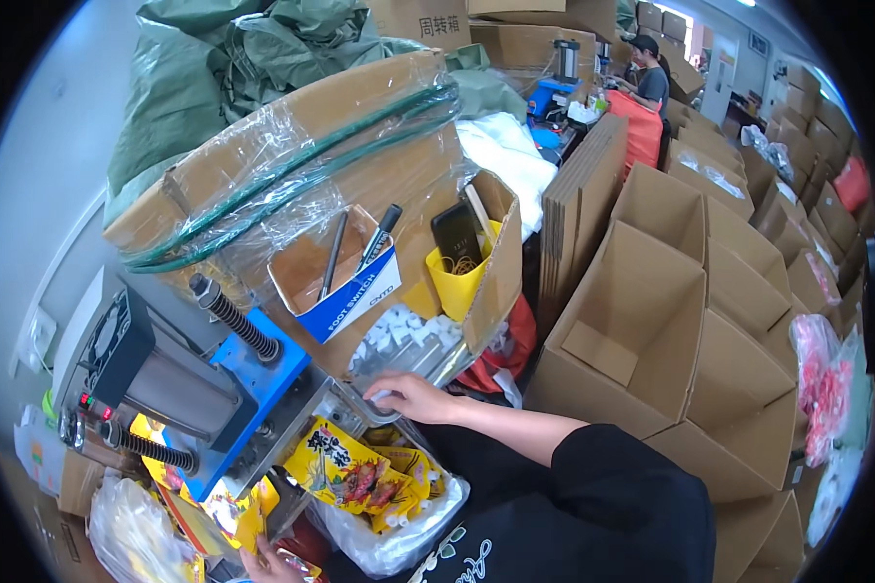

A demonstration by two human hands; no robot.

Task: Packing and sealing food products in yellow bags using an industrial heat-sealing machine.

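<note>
- Yellow printed pouches (335, 466) lie overlapping in a container with a clear plastic liner (384, 556), lower centre of the frame.
- Blue-plated press (277, 364), left of centre: a cylinder stands between two spring-loaded guide posts; another yellow pouch (246, 520) shows below it, at the lower left.
- Right hand (408, 396), centre: set at the end of a metal chute (428, 361) that carries small white plastic pieces (399, 330). Fingers are bent, and a white piece shows at the fingertips; whether it is gripped cannot be told.
- Left hand (270, 565), lower edge: beside the lower-left pouch, fingers partly cut off by the frame. Contact is likely; a firm grip cannot be confirmed.
- Step in hand (judgement): picking up a white piece with the right hand while the left attends to the pouch near the press.
- Next move (judgement): calls for a secure fingertip pinch on one piece, then a clear path leftward to the press, with fingers kept out from under the plate.
- Adjacent, centre: an open carton (350, 291) with pens and a yellow cup (467, 287) stand above the chute.
</note>
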